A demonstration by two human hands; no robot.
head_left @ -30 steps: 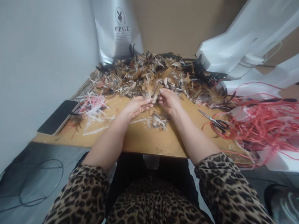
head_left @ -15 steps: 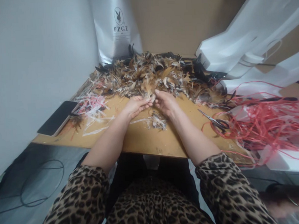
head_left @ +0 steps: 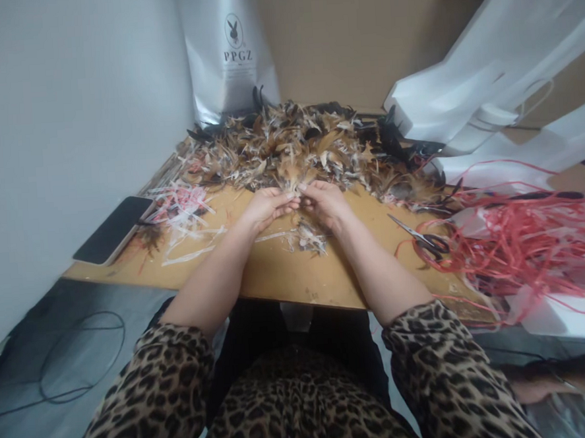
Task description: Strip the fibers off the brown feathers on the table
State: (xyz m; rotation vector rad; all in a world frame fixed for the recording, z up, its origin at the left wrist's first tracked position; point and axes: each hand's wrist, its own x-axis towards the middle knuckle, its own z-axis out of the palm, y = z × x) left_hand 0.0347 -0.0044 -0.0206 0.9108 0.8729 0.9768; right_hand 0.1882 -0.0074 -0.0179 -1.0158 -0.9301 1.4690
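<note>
Work at tabletop, head view. We see L hand [head_left: 272, 208] pinching a small brown feather bunch [head_left: 294, 172] btwn thumb & fingers; R hand [head_left: 326, 204] is closed in a pinch at the base of the same bunch, fingertips nearly meeting those of L. Bunch is held just above the table [head_left: 286, 275], tips pointing away from us, in front of the big feather pile [head_left: 238, 146]; its outline partly merges w/ the pile. Below & btwn the hands, we note a loose tuft [head_left: 311, 236] on the tabletop. To R: scissors [head_left: 427, 240], handles beside tangled red strips [head_left: 526, 244]. To L: pink-and-white strips [head_left: 182, 204], w/ a dark-screened phone [head_left: 112, 231] near the edge. Behind pile, L of ctr.: silvery bag [head_left: 233, 64] marked "PPGZ". Lower R: bare limb [head_left: 555, 383], blurred.
</note>
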